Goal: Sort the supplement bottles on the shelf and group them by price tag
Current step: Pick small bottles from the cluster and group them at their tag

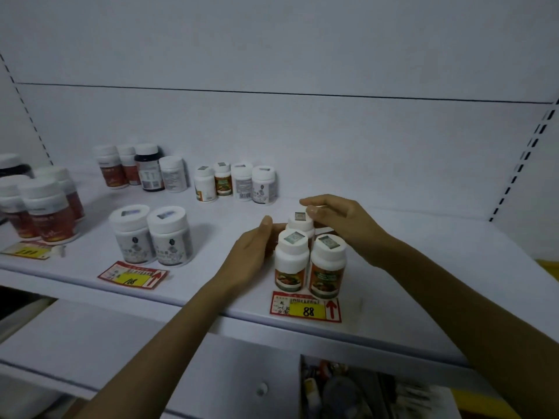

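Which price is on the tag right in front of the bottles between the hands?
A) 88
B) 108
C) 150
A: the tag at the shelf edge, directly in front of the orange-labelled bottles, reads 88 on its yellow patch.

Shelf (408, 297), 88 tag (306, 309): three white-capped bottles (292, 263) standing behind it.
My left hand (252, 255) lies flat against their left side; my right hand (344, 225) curls over the rear bottle (299, 224), grip unclear.
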A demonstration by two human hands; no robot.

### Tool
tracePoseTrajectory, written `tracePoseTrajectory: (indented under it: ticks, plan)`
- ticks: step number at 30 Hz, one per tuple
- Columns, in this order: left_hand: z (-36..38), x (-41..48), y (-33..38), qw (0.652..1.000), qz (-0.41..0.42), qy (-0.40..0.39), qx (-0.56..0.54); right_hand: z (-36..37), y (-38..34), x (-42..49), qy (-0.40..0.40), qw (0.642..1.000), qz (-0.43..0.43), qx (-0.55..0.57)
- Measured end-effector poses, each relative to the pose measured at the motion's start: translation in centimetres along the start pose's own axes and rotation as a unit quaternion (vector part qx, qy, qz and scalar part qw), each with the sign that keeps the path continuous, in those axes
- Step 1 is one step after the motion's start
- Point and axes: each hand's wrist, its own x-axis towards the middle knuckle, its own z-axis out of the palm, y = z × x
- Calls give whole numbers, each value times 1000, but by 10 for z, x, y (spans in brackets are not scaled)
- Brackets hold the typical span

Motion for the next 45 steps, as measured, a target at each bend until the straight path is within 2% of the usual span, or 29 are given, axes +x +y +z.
tracePoseTrajectory:
  ticks: [4, 10, 25, 41, 43, 45]
  plan:
    - [0, 0, 1, 1000, 3, 2, -3, 0, 22, -7, 26, 998, 36, 37]
    - [-2, 2, -7, 998, 31, 32, 44, 5, 32, -9, 38, 997, 33, 58]
    - [-2, 0, -7, 998, 30, 42, 42, 6, 35, -10, 4, 997, 6, 82]
    - [-1, 0, -7, 997, 9, 73, 19, 5, 37, -9, -7, 1000, -26, -14]
    - [-2, 1, -7, 997, 4, 74, 14, 4, 35, -8, -5, 1000, -9, -12]
    - [-4, 2, -8, 997, 0, 79, -7, 2, 28, -4, 2, 999, 46, 2]
